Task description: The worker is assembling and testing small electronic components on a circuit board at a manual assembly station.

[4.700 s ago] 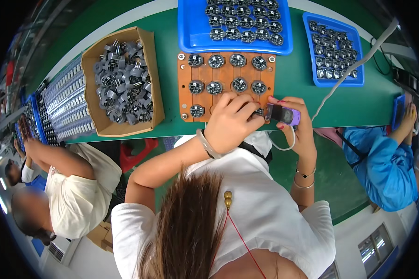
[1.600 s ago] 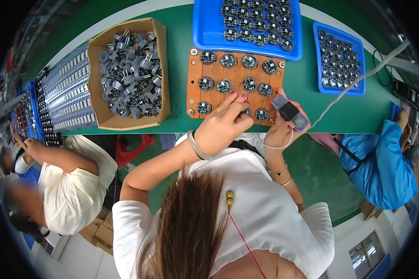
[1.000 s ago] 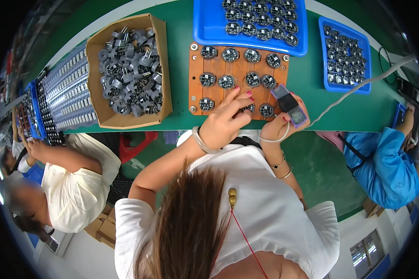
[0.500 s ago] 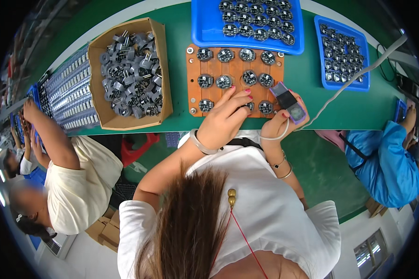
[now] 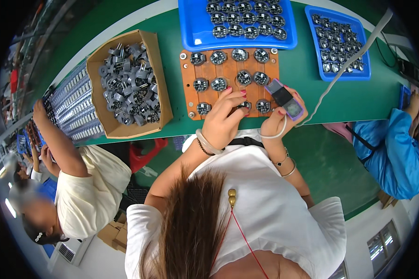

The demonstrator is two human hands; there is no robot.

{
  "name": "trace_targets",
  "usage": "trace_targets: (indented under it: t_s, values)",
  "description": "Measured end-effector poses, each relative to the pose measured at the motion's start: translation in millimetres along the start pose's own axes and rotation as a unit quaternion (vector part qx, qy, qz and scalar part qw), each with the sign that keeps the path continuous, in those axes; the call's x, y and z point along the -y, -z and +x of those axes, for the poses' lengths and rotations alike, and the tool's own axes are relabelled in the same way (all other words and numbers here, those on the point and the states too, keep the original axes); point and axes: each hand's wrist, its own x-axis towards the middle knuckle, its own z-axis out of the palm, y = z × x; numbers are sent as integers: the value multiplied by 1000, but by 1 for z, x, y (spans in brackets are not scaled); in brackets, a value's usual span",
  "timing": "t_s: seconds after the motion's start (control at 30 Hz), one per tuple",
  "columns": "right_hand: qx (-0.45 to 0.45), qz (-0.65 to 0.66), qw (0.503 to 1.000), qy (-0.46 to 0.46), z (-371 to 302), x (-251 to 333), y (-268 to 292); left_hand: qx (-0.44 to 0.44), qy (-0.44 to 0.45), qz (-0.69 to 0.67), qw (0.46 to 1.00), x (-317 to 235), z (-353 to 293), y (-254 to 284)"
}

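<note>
An orange-brown fixture board [image 5: 228, 70] lies before me, bearing rows of round modules with dark circuit faces. Over its lower rows is my left hand [image 5: 221, 122], fingers apart and bent downward. Its fingertips are close to a module [image 5: 246, 106] in the bottom row, which they partly hide; whether they touch it I cannot tell. At the board's lower right corner my right hand [image 5: 277, 122] is closed round a small purple handheld device [image 5: 292, 108] with a black band. A white cord runs by that hand. The device is tilted, its upper end near the right-hand modules.
A blue tray [image 5: 191, 39] of modules touches the board's far edge. Another blue tray [image 5: 312, 13] sits at the far right. On the left stands a cardboard box [image 5: 165, 100] of grey pronged parts. A grey cable [image 5: 344, 67] crosses the green table. Co-workers sit on both sides.
The whole view has shifted and tilted slightly. My hands keep nearly the same pose over the board, with the device still in my right hand.
</note>
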Motion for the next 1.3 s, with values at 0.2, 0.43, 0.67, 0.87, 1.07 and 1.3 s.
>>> trace_targets:
  t_s: [0.2, 0.43, 0.67, 0.87, 1.07, 1.3]
  values:
    - [-1, 12, 1000, 21, -2, 0, -1, -3, -4, -27, 1000, -1, -1, 2]
    - [5, -6, 1000, -5, -4, -5, 0, 9, 24, -56, 998, -2, 0, 5]
    - [-7, 116, 988, -104, 0, 0, 9, 19, 22, -38, 999, -3, 3, 6]
    - [135, 95, 984, -66, 21, 21, 44, -4, -13, -53, 998, -6, 3, 11]
    - [431, -2, 889, 153, 24, 54, 42, 115, 26, -188, 975, -32, -10, 41]
    - [492, -148, 853, 93, 56, 64, 30, -177, 50, -20, 983, -5, -61, 47]
